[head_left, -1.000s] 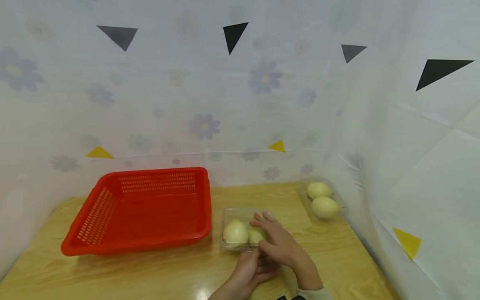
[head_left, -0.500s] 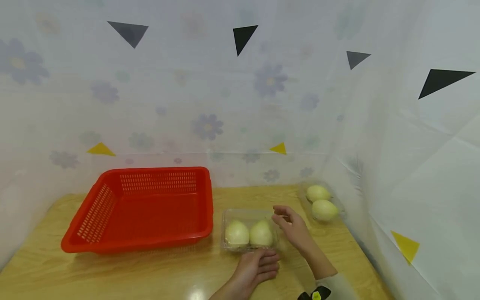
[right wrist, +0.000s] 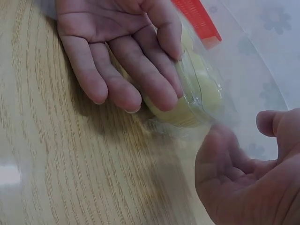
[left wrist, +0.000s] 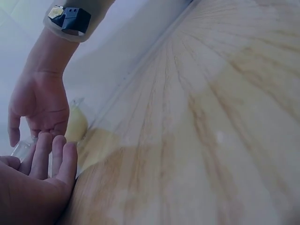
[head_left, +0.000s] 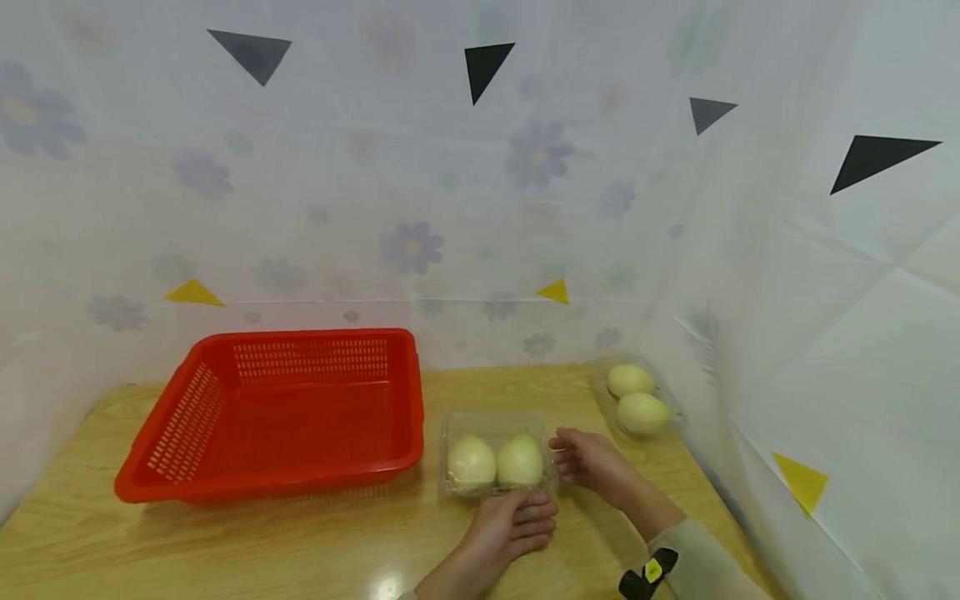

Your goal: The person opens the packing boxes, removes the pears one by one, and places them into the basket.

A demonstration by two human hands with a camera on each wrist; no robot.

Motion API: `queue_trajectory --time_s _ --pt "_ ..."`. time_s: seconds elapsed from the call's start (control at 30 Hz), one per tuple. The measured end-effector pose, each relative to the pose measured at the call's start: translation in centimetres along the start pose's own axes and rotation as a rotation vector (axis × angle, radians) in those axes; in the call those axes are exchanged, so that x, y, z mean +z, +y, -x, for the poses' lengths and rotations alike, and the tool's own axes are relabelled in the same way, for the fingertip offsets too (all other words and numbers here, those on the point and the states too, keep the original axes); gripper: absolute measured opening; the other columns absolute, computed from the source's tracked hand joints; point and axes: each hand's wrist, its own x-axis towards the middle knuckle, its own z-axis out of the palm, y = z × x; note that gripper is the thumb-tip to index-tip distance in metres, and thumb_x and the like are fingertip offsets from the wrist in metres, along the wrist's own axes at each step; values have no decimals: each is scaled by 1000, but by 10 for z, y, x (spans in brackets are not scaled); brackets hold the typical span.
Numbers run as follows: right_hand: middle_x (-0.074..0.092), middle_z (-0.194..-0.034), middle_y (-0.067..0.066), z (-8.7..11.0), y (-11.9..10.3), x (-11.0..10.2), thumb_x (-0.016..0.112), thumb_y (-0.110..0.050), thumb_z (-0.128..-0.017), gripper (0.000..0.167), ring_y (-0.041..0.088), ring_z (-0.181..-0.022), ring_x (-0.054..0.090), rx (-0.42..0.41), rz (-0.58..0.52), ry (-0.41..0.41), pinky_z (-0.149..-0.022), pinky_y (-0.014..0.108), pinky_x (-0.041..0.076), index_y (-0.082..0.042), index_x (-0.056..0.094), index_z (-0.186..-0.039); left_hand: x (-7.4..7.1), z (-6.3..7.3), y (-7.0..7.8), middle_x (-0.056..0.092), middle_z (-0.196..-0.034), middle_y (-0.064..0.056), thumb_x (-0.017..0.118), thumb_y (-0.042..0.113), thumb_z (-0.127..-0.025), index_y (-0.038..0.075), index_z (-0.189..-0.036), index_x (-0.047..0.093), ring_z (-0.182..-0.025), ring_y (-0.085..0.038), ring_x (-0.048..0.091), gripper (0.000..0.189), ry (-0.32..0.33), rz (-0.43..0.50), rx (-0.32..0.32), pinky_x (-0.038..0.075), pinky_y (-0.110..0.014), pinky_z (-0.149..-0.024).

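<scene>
A clear plastic clamshell box point(head_left: 495, 427) with two pale yellow, rounded fruits point(head_left: 472, 463) inside stands on the table, its lid down. My left hand point(head_left: 504, 527) lies along the box's front side, fingers extended and palm turned up and inward. At the box's right side is my right hand point(head_left: 592, 465), its fingers loosely bent and the fingertips close to the wall. In the right wrist view the left hand point(right wrist: 124, 51) covers part of the box, and the right thumb stands away from the fingers. Neither hand grips anything.
A red plastic basket point(head_left: 279, 485) with slotted walls stands on the left of the wooden table point(head_left: 300, 550). At the back right, near the table's edge, sits a second clear box with two similar pale fruits point(head_left: 642, 414). A patterned white curtain point(head_left: 487, 208) hangs behind.
My right hand has moved from over the box's front right corner out to its right side, uncovering the right-hand fruit. My left hand stays at the front, its fingers now in plain sight.
</scene>
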Motion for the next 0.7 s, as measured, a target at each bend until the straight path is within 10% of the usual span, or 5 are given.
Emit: queue_trajectory --time_s 0.4,0.7 --pt "61 -74 -1 -11 4 1 55 -59 -95 53 11 -59 53 77 191 -21 -54 26 40 -8 66 -91 -2 -1 1 69 -121 -19 53 30 -101 -8 -128 60 -107 -25 68 47 -42 45 -38 56 -40 -91" --pt "63 -64 3 -11 -9 7 54 -54 -97 55 23 -59 64 -90 542 -21 -47 27 34 -8 68 -73 -2 0 2 66 -125 -20 49 30 -104 -9 -128 59 -111 -27 67 47 -32 33 -19 55 -40 -94"
